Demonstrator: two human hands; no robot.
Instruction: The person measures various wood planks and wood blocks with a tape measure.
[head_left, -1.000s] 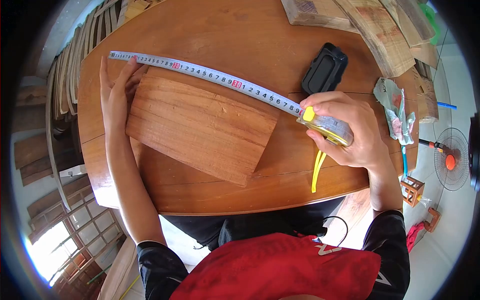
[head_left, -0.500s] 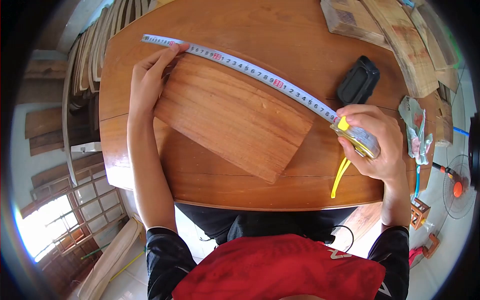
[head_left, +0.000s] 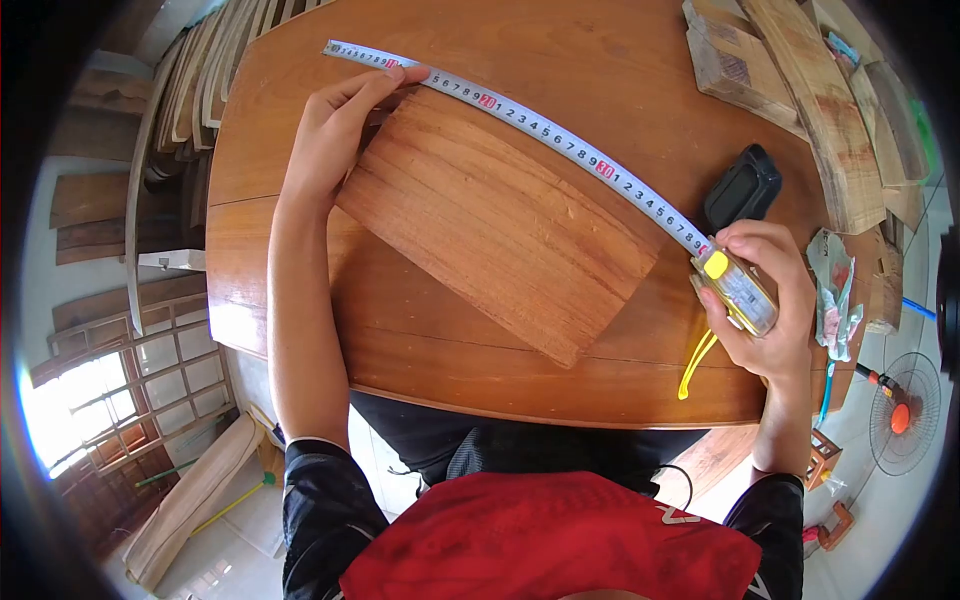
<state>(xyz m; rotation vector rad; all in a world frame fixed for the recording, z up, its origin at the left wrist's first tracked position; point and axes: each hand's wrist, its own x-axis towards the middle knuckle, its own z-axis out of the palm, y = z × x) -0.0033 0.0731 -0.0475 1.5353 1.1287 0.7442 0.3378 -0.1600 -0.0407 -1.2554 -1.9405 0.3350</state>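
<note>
A rectangular wooden board (head_left: 505,225) lies at a slant on the table. Along its far long edge runs the extended blade of a tape measure (head_left: 545,130), white with black and red numbers. My left hand (head_left: 345,120) pinches the blade between thumb and finger by the board's far left corner, and the blade's free end sticks out past it. The clear and yellow tape measure case (head_left: 745,298) sits in the grip of my right hand (head_left: 775,310), off the board's right end. From the case hangs a yellow strap (head_left: 697,365).
A black object (head_left: 743,187) rests on the wooden table (head_left: 450,390) beyond my right hand. Thick wood pieces (head_left: 820,120) lie at the far right, near a crumpled wrapper (head_left: 832,290). Boards (head_left: 190,90) lean at the left. A fan (head_left: 903,415) stands on the right.
The view has turned slightly, so the board, tape and both hands appear farther right. Both hands keep their hold on the tape measure, and the blade stays along the board's far edge.
</note>
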